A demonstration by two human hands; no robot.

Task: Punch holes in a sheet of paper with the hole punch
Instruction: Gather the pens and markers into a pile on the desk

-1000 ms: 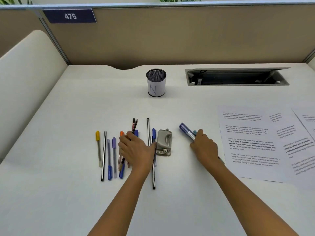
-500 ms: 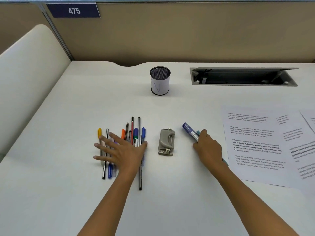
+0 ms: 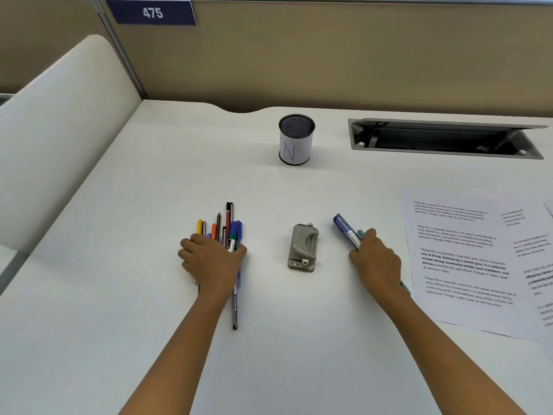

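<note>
Hole punch (image 3: 302, 249), grey, lies untouched between left hand (image 3: 213, 260) gripping pens (image 3: 229, 232) and right hand (image 3: 376, 262) gripping markers (image 3: 347, 230).

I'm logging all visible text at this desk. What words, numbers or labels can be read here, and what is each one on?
"475": white digits on the dark blue sign fixed to the partition.
"N": large handwritten letter on the white wrap of the mesh pen cup.
"Village life is a peaceful...": start of the paragraphs on the printed sheet; the rest is too small to read reliably.
Marker under the right hand: label print too blurred.
Hole punch: no text visible.
</note>
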